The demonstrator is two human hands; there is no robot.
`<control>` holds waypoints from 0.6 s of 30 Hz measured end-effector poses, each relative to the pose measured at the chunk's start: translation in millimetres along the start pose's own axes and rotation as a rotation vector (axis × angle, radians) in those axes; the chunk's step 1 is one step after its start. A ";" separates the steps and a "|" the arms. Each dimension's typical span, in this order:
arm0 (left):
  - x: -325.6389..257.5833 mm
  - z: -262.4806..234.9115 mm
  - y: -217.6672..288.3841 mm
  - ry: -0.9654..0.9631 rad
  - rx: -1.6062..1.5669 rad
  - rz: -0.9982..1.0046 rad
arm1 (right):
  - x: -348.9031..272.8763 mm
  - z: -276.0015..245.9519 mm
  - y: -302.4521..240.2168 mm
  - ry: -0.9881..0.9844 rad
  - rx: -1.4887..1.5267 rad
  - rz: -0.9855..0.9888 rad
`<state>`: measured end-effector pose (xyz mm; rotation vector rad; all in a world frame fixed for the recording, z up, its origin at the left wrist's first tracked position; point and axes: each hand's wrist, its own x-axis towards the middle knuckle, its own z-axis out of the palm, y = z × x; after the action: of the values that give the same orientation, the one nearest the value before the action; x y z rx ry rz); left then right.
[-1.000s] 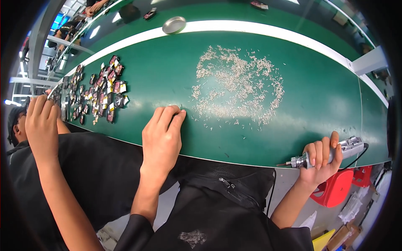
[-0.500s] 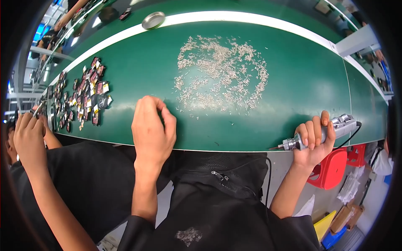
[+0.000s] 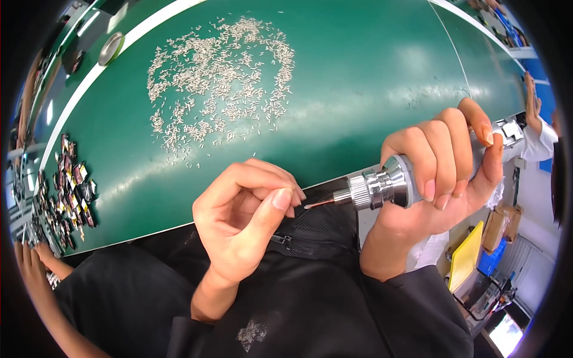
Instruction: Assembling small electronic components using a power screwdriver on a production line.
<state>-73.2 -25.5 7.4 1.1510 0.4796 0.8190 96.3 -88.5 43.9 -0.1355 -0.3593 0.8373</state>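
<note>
My right hand [image 3: 439, 164] is wrapped round a silver rotary grinder handpiece [image 3: 373, 190], its knurled nose turned to the left. From that nose sticks a thin, pointed, copper-coloured bit [image 3: 320, 203]. Its tip sits close beside the fingertips of my left hand [image 3: 236, 218], which is closed in a pinch. Whatever those fingers hold, if anything, is too small or hidden to make out. Both hands are above my lap at the table's near edge. Beyond them, many tiny whitish rod-shaped pieces [image 3: 224, 89] lie scattered over the green table [image 3: 352, 77].
A round metal dish [image 3: 111, 49] stands at the far left, by the white strip [image 3: 71, 89]. Small dark packages [image 3: 76, 190] are heaped on the left, near a co-worker's arm [image 3: 45, 298]. A yellow board [image 3: 465, 256] and cardboard boxes [image 3: 501, 225] stand at the right.
My view has turned to the right. Both hands have come together: the right brought the handpiece in from the right, and the left has rolled over, showing its pinched fingertips beside the bit.
</note>
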 end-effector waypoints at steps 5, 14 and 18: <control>3.5 3.4 -4.0 -0.070 -0.223 -0.053 | -1.8 6.0 3.8 0.072 0.010 -0.095; 2.9 3.7 -4.3 -0.141 -0.264 -0.105 | -4.5 3.6 7.2 0.120 0.038 -0.099; 6.0 5.4 -1.8 -0.084 -0.117 -0.108 | -4.2 0.9 6.5 0.103 -0.013 -0.100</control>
<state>-65.1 -24.5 8.0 1.0380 0.4154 0.6931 88.8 -87.3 41.9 -0.1709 -0.2723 0.7261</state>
